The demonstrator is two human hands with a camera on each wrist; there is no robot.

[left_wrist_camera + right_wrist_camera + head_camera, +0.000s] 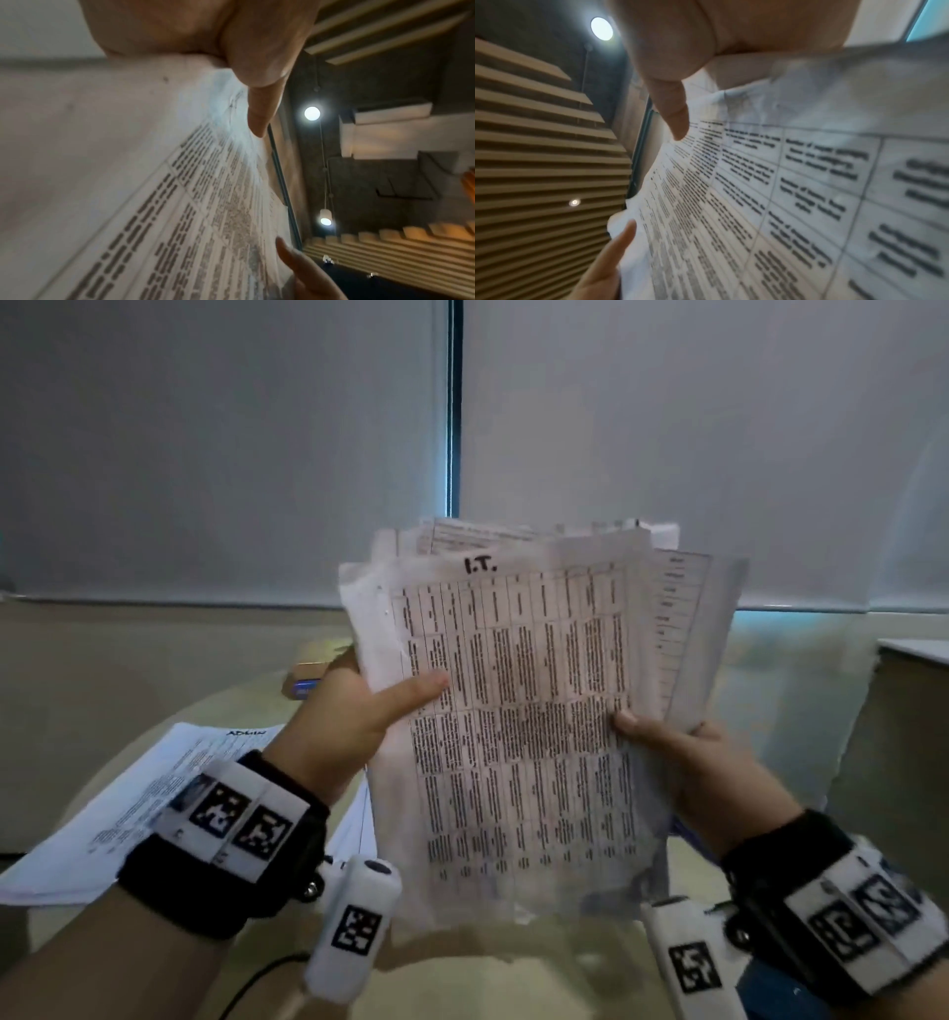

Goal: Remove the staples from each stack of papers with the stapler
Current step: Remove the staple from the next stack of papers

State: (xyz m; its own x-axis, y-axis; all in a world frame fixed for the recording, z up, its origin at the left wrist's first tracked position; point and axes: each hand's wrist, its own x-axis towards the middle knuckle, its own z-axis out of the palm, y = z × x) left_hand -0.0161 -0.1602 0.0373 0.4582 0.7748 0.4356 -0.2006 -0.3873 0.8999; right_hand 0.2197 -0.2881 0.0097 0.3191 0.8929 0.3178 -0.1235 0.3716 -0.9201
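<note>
I hold a thick, uneven stack of papers (518, 711) upright over the table, its top sheet a printed table headed "I.T." by hand. My left hand (354, 711) grips the stack's left edge, thumb across the front. My right hand (683, 757) grips its right edge, thumb on the front too. The left wrist view shows my left thumb (259, 109) pressed on the sheet (180, 203). In the right wrist view my right thumb (675, 113) lies on the same sheet (782, 203). No stapler is in sight.
A second stack of papers (154, 803) marked "ADMIN" lies flat at the left of the round table (462, 968). A small cardboard box (310, 677) sits behind my left hand. A black cable (257, 978) runs near the front edge. A counter (914, 670) stands at the right.
</note>
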